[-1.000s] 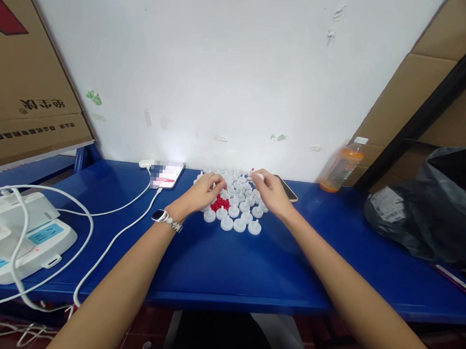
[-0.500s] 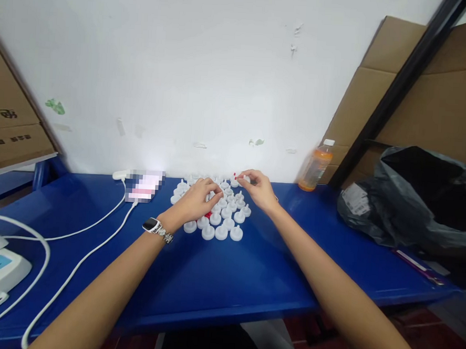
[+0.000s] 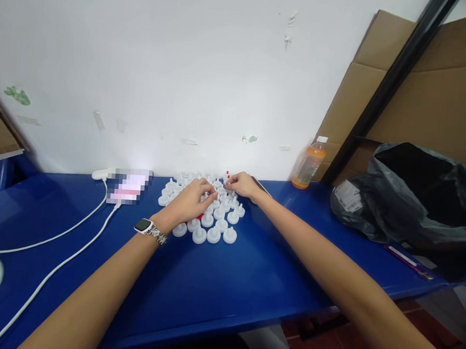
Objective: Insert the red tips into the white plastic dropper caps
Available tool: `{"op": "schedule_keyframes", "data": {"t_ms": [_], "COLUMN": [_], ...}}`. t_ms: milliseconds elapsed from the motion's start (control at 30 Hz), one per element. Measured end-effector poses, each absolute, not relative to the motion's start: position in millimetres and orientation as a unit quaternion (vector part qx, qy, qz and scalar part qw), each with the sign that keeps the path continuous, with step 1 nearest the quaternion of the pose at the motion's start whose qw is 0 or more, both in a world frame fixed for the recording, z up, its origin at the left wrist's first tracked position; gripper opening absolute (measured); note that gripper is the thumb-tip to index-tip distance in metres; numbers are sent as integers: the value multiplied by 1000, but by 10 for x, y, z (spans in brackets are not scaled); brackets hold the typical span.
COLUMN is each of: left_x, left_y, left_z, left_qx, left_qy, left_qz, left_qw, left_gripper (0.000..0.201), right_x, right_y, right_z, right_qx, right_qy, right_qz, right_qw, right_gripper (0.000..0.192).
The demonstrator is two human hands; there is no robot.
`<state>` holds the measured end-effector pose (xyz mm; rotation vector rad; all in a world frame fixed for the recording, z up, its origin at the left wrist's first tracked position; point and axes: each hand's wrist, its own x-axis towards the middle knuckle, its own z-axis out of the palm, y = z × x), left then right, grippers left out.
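Observation:
Several white round caps with thin upright nozzles (image 3: 213, 235) stand crowded together on the blue table. My left hand (image 3: 192, 199) hangs over the left and middle of this group, fingers curled, thumb close to them; what they hold, if anything, is hidden. Below its palm, small red pieces (image 3: 200, 217) show in part. At the group's back right, my right hand (image 3: 243, 185) is closed in a pinch among the caps, its fingertips too small to reveal any object. Just beyond those fingertips, small red tips (image 3: 228, 174) stick up.
A phone with a blurred screen (image 3: 131, 187) and white cables (image 3: 65, 261) lie left on the table (image 3: 225, 295). An orange drink bottle (image 3: 310, 163) stands back right, before a black plastic bag (image 3: 373, 204). The white wall (image 3: 176, 76) rises behind the table.
The view has turned slightly right, so things sit further left. My right hand has dipped lower toward the caps; the left keeps its curled pose over them.

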<state>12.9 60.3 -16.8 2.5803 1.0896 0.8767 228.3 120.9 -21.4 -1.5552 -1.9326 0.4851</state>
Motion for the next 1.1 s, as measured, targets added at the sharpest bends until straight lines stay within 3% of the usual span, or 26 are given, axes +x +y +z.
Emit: {"op": "schedule_keyframes", "data": {"t_ms": [267,467,667,833,1100], "left_x": [139,85,-3,-1,-67], "left_y": [560,516,421,317,101], "left_z": [-125,-111,-55,-49,24], "left_qx": [870,867,853,841,878], "left_qy": [376,372,368,367,358], "left_qz": [299,315,358,390,315], "left_qw": [108,107,92,82,39], "left_gripper": [31,31,28,26,23], "right_x": [2301,2207,2144,1996,1812], "right_y": [1384,1410,826,268,26], "right_z": [-69,-33,66,39,-23], "right_qx": [-659,-681,-570,-432,-429], "right_qy": [-689,-682,-741,-781,-752], "right_qz": [115,102,-2,163,233], "right_qw": [279,249,355,420,442], "right_gripper": [31,18,20,17,15]}}
